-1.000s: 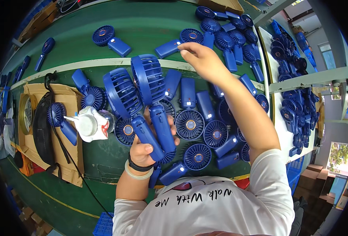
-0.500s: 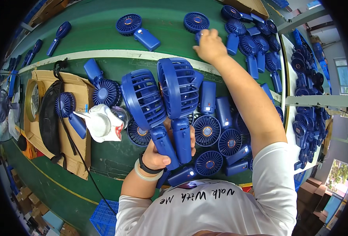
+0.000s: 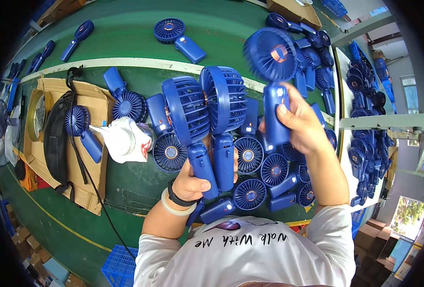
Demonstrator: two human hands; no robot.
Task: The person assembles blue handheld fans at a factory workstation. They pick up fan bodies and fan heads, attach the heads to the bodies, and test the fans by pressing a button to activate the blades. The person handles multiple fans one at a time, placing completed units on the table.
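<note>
My left hand [image 3: 192, 181] is closed round the handles of two blue handheld fans, a left one [image 3: 187, 112] and a right one [image 3: 225, 100], held side by side with their heads up. A wristband and a pale bangle circle that wrist. In my right hand [image 3: 300, 117] is a third blue handheld fan [image 3: 275, 112], gripped by its handle above the bench; its round head looks slightly blurred. Below my hands several more blue fans lie on the green bench, among them one facing up [image 3: 249, 196] close to my shirt.
A white cloth-like bundle [image 3: 124, 138] sits left of my hands, beside a flattened cardboard tray [image 3: 97, 191] holding a black pouch [image 3: 58, 143] and a roll of tape [image 3: 39, 117]. Beyond a pale rail, a single fan [image 3: 169, 30] lies on the green belt. Fans crowd the right-hand rack.
My right hand has picked up the fan from the far belt and drawn it back toward me, raised. The left hand still holds its two fans, turned slightly.
</note>
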